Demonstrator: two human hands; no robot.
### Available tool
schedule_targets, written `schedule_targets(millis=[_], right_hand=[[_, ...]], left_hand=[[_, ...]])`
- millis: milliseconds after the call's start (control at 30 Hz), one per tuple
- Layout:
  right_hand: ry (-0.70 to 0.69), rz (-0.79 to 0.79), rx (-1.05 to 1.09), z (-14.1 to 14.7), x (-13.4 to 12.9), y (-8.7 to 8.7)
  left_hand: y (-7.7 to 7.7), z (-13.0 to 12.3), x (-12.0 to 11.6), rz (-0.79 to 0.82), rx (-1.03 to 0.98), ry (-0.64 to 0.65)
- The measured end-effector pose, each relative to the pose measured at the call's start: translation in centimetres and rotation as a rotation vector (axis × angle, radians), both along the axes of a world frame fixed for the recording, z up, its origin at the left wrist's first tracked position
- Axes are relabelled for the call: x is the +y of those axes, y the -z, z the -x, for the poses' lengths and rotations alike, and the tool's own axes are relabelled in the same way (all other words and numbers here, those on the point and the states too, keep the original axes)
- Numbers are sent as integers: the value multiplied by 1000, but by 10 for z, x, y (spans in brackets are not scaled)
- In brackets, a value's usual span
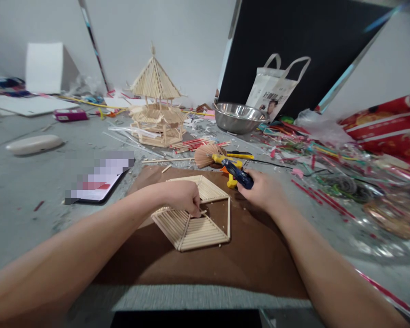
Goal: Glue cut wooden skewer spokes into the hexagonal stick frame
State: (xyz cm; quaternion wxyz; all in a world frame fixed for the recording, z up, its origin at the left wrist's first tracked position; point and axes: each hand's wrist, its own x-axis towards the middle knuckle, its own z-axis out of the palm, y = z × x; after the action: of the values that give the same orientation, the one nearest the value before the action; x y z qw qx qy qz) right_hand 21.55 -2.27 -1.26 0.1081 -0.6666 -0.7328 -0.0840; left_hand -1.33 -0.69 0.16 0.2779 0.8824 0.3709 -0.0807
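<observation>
A hexagonal panel of pale wooden sticks (205,234) lies on a brown sheet (259,264); its right section is an open frame showing the sheet. My left hand (184,197) is closed above the panel's middle, its fingertips pinched at a short stick (202,213). To the right, my right hand (262,187) is wrapped round a dark blue tool (238,174). Just behind that tool is a yellow glue gun (230,163), partly covered by it. The fingers of my right hand are partly hidden by the tool.
A stick-built pagoda (157,109) stands behind the sheet. A metal bowl (241,117) and a white bag (271,91) are at the back. A phone (104,180) and a white oval case (36,145) lie left. Loose wires and red sticks (323,200) are scattered on the right.
</observation>
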Motion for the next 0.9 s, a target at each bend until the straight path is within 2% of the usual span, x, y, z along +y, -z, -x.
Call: schedule_targets(millis=[367, 900], right_hand=[[-16, 18, -16, 1, -2, 0], [-7, 28, -31, 3, -2, -1]], left_hand=[[-6, -3, -5, -40, 36, 88], [-2, -3, -3, -31, 12, 57]])
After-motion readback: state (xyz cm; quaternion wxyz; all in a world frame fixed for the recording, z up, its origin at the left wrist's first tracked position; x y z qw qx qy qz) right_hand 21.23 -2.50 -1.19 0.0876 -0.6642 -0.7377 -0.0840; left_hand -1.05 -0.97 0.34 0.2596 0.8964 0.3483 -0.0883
